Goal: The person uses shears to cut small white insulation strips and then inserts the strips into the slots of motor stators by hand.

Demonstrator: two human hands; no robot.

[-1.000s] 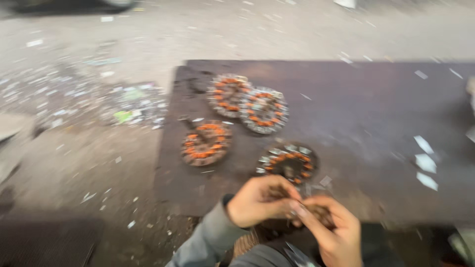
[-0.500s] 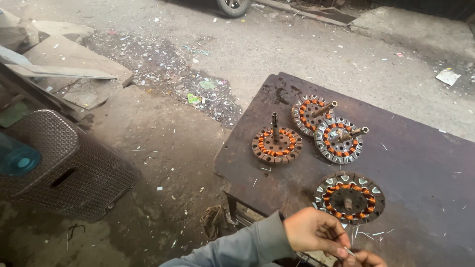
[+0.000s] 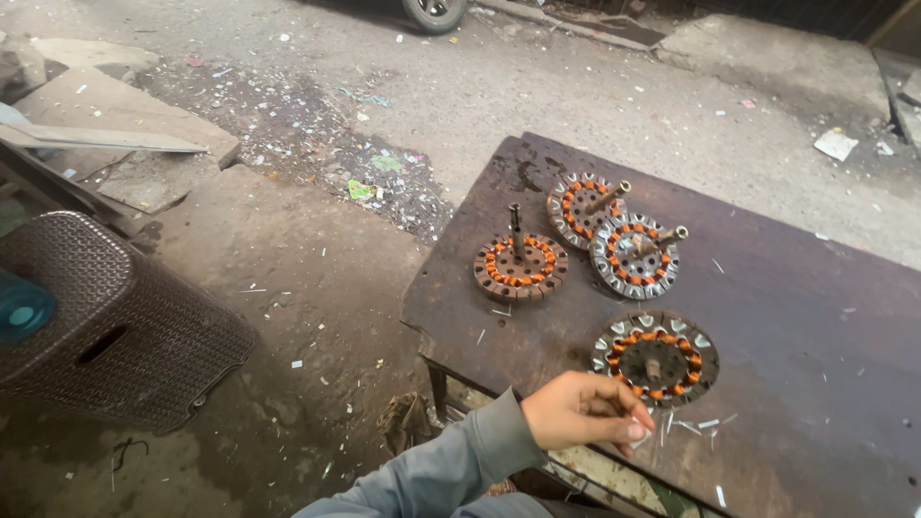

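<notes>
Left hand (image 3: 587,411): fingers pinched together on small pale paper slips (image 3: 641,434), at the near table edge, just beside the nearest stator. Right hand: out of view. 4 round fan stators on dark, stained metal table (image 3: 815,288): nearest stator (image 3: 655,358), laminated steel teeth, orange copper windings; 3 shafted stators (image 3: 521,265) behind. Brown woven plastic stool (image 3: 106,326) on dirt ground.

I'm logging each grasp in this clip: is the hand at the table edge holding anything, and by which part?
The left hand pinches a small whitish sliver at its fingertips, by one end; what it is cannot be told.
</notes>
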